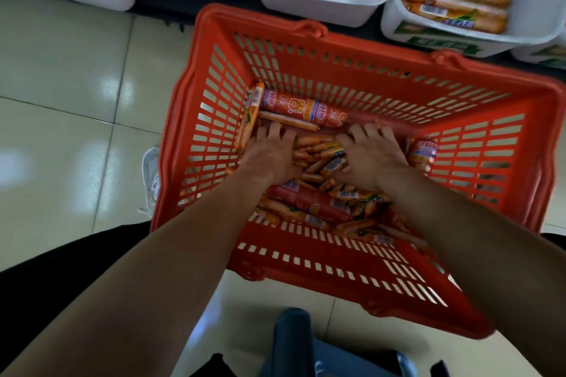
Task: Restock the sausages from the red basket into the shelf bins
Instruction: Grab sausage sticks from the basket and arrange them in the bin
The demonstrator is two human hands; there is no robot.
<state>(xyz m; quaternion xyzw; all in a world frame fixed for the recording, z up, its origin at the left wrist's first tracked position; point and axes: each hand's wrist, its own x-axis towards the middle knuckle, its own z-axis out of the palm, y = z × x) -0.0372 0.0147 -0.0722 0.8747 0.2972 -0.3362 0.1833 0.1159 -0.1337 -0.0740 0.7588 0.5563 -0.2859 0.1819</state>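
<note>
The red basket [352, 272] stands on the floor below the shelf bins, its bottom covered with several sausages. A thick red sausage [303, 109] lies along the far wall, and thin orange sausages [318, 159] are piled in the middle. Both my hands are down inside the basket, palms down on the pile. My left hand [271, 156] rests with fingers spread near the left wall. My right hand [372, 154] lies with fingers spread to the right of it. Whether either hand grips a sausage is hidden under the palms.
White shelf bins run along the top: one bin [321, 6] holds thick red sausages, another bin [395, 21] to its right holds thin orange ones. A white shoe [151, 177] is left of the basket. A blue-grey stool [306, 346] sits below it on the tiled floor.
</note>
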